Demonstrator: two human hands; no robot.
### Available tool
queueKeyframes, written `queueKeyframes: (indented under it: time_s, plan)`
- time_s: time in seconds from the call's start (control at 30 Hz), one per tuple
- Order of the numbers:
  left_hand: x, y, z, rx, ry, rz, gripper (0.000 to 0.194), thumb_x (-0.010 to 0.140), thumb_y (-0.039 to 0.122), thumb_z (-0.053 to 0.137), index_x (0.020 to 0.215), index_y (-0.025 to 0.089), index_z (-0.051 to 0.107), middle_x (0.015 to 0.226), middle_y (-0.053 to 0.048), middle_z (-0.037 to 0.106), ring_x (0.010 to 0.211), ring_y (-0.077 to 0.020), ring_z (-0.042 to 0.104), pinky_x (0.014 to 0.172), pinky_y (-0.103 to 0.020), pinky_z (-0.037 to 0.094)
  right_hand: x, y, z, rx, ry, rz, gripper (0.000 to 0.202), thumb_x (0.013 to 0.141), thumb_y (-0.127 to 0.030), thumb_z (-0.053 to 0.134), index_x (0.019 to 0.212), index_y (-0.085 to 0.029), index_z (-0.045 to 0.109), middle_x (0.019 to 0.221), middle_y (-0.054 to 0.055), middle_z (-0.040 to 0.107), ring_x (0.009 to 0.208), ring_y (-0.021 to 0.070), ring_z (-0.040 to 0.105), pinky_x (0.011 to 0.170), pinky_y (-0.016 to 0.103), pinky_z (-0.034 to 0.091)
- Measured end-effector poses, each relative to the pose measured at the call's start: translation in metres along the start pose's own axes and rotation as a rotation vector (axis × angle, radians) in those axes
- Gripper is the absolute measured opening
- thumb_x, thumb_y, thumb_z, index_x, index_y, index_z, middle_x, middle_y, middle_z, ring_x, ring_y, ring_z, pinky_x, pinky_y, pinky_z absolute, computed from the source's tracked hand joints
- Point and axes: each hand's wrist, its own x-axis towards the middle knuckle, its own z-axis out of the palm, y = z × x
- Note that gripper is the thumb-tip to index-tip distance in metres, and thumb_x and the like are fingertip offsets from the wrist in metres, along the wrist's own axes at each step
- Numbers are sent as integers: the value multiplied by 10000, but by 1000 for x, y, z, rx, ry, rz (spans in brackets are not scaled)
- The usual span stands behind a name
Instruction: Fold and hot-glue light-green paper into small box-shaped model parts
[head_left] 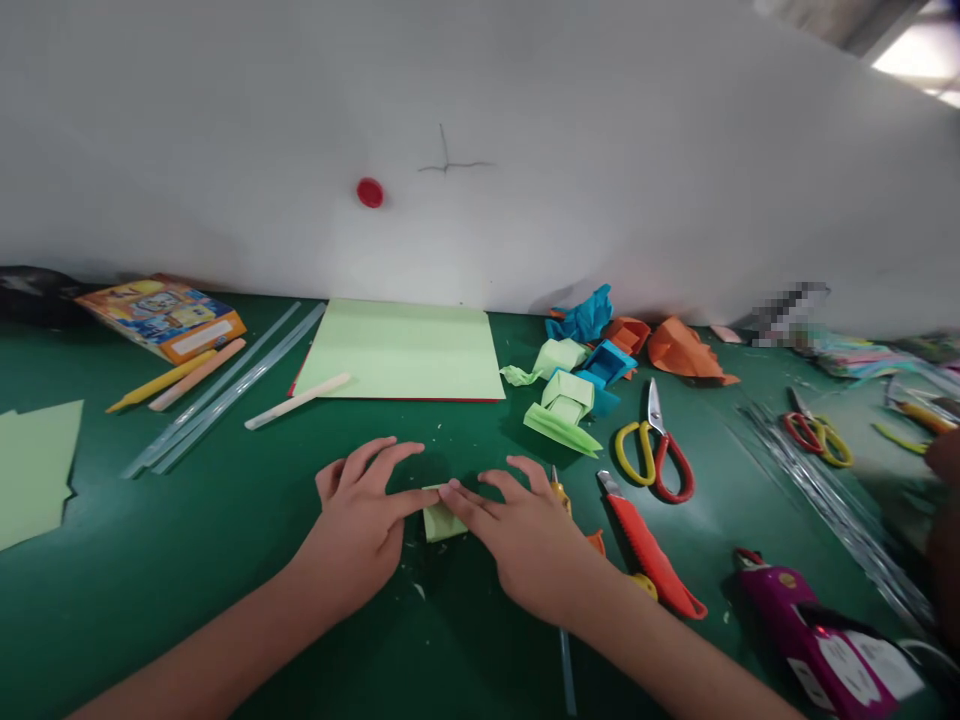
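A small folded piece of light green paper (444, 522) lies on the green table in front of me. My left hand (367, 515) is over its left side, the index finger stretched onto its upper edge and the other fingers spread. My right hand (529, 530) comes from the right, its fingers extended and pressing on the paper's upper right part. The two index fingertips meet at the top edge. Part of the paper is hidden beneath the right fingers. Neither hand is wrapped around anything.
Behind lies a light green sheet (409, 350) with a white stick (300, 400) on it. To the right are folded paper pieces (568, 395), scissors (654, 445), a red cutter (652, 555) and a purple glue gun (817, 635). Clear glue sticks (232, 390) and a crayon box (165, 315) lie left.
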Motion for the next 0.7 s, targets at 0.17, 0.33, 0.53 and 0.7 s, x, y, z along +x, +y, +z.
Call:
queueKeyframes:
  time_s: [0.17,0.33,0.53,0.7]
  plan:
    - [4,3,-7,-75,79,-78,464,945,101,412,956,344,806,1334,-31,663,1302,-334,499,962,-536,385,-1,5,0,-61,-13,-12,659,936,-50,459,1548,-293,446,1590,-55,473,1359,347,460,1158,635,264]
    - [3,2,-5,-85,99,86,435,918,79,449,874,325,805,1250,-29,706,1258,-304,532,943,-477,382,2,-7,1,-139,27,23,544,983,-114,479,1514,-230,492,1554,2,527,1405,358,442,1164,625,289]
    - [2,4,-2,-84,57,289,429,893,25,442,1010,285,762,1001,-13,769,1054,-215,636,927,-425,356,3,-17,-3,-163,-19,64,490,983,-106,478,1460,-188,555,1562,23,515,1473,382,377,1174,645,291]
    - [5,12,-10,27,36,341,422,880,-16,434,998,244,745,936,-13,771,1070,-221,653,966,-434,332,0,-16,-9,-150,1,24,501,953,-129,513,1450,-164,560,1563,54,519,1493,375,350,1207,632,255]
